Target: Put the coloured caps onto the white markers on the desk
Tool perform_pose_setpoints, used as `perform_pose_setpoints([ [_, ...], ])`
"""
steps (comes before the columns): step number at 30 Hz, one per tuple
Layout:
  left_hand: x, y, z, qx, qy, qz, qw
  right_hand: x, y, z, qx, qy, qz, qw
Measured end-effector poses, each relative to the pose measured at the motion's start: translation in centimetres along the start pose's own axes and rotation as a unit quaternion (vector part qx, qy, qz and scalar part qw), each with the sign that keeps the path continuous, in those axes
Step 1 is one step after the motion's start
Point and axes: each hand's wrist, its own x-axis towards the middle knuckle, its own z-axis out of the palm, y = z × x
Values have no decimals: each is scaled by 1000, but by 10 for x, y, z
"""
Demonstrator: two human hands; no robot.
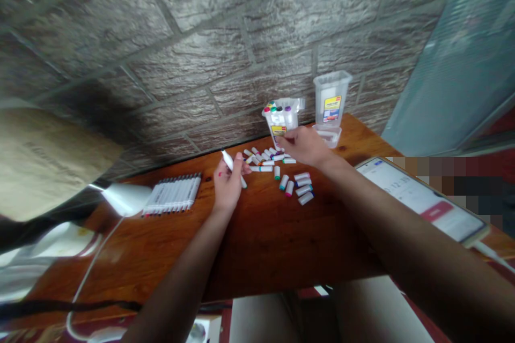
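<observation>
My left hand [227,185] is closed around a white marker [227,159], which slants up out of the fingers. My right hand [306,144] reaches over the pile of loose marker caps [265,158], its fingertips drawn together in front of a clear plastic case [277,120]. Whether anything is pinched there cannot be made out. Markers with red, green, black and purple ends stand in that case. Between my hands and nearer to me lie several white caps with coloured ends, among them a pink-ended cap [289,188].
A neat row of white markers [173,194] lies left on the wooden table [257,246]. At the back right a second clear case [332,99] stands by its lid [332,136]. A phone [422,198] with a cable lies right. A white lamp-like cone [126,199] sits left, before the brick wall [225,53].
</observation>
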Motion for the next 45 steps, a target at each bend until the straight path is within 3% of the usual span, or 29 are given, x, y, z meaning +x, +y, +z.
perform_pose_setpoints([
  [3, 0, -1, -1, 5, -11, -24, 1000, 4, 8, -11, -21, -24, 24, 999],
  [8, -1, -4, 1, -12, -68, -53, 996, 5, 11, -15, -85, -140, 23, 986],
  [21, 0, -5, 0, 16, -77, -69, 995, -5, -1, 5, -131, -183, 11, 974],
  [23, 0, -5, 0, 21, -85, -61, 994, -4, -1, 6, -84, -156, -11, 984],
  [26, -1, -6, 0, 29, -99, -50, 993, -4, -3, 9, 69, -61, -73, 993],
  [31, -2, -5, 0, 53, -106, -66, 991, -6, -16, 16, 260, 50, -115, 957],
  [38, -4, 1, -3, 162, -72, 47, 983, -8, -26, 17, 438, 34, -74, 895],
  [45, -4, -3, -4, 190, -88, 67, 975, -7, -26, 19, 495, -24, -46, 867],
])
